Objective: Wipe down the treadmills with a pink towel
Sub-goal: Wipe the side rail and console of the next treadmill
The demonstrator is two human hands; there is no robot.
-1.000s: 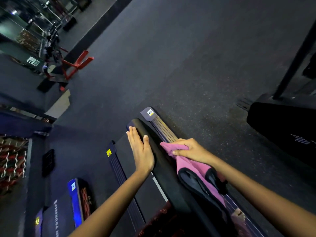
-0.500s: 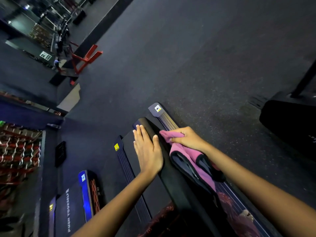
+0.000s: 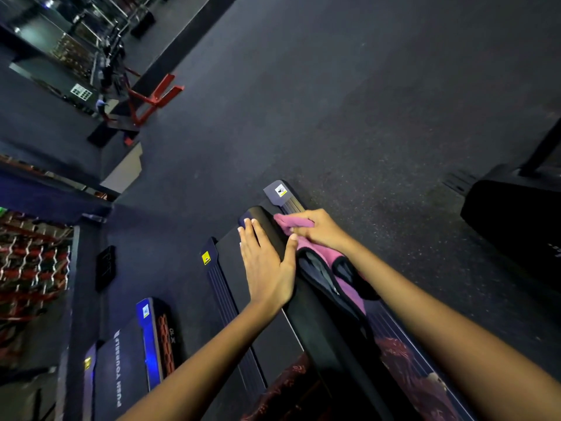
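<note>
A black treadmill (image 3: 321, 335) runs from the bottom middle up to its rear end with grey side rails (image 3: 223, 287). My left hand (image 3: 267, 265) lies flat, fingers straight, on a black raised bar of the treadmill. My right hand (image 3: 318, 227) grips a pink towel (image 3: 315, 250) with dark trim and presses it on the right side of that bar, near the rear end cap (image 3: 277, 191). The towel trails back under my right forearm.
A second treadmill (image 3: 127, 363) with blue-lit rail stands at the lower left. A red metal frame (image 3: 153, 97) and other gym gear sit at the upper left. A black machine base (image 3: 516, 226) is at the right. Dark rubber floor (image 3: 334, 101) spreads ahead.
Both hands have slid a little further along the bar toward the treadmill's rear end, the right one carrying the towel with it. The view has shifted slightly.
</note>
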